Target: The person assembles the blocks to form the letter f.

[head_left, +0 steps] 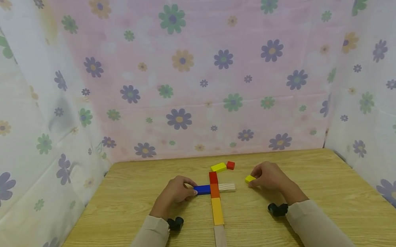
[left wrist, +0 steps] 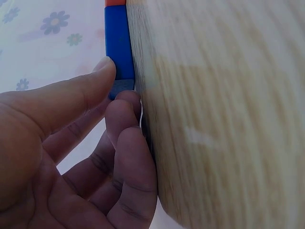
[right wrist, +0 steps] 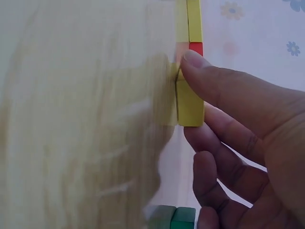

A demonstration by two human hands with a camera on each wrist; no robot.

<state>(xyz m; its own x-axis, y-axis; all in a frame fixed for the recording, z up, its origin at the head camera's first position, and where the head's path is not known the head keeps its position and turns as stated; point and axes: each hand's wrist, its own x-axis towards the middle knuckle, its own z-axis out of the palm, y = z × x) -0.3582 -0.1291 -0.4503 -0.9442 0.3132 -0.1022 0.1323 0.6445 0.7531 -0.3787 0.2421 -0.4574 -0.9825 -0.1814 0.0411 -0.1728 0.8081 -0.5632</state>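
Note:
My left hand (head_left: pixel 180 189) pinches the outer end of a blue block (head_left: pixel 202 190), thumb on its side and fingertips at its end, in the left wrist view too. That block lies against the left side of an upright row. The row runs from a red block (head_left: pixel 213 177) at the far end through an orange block (head_left: pixel 214 190) and a yellow-orange block (head_left: pixel 217 211) to a greyish wood block (head_left: pixel 220 238). On the right side sits a pale striped wood block (head_left: pixel 227 187). My right hand (head_left: pixel 269 175) holds a small yellow block (right wrist: pixel 190 102) between thumb and fingers, right of the row.
Behind the row lie a longer yellow block (head_left: pixel 218 167) and a small red block (head_left: pixel 230 165). A green block (right wrist: pixel 183 217) shows at the bottom of the right wrist view. The wooden table (head_left: pixel 135 177) is enclosed by flowered cloth (head_left: pixel 208 78) at the back and sides.

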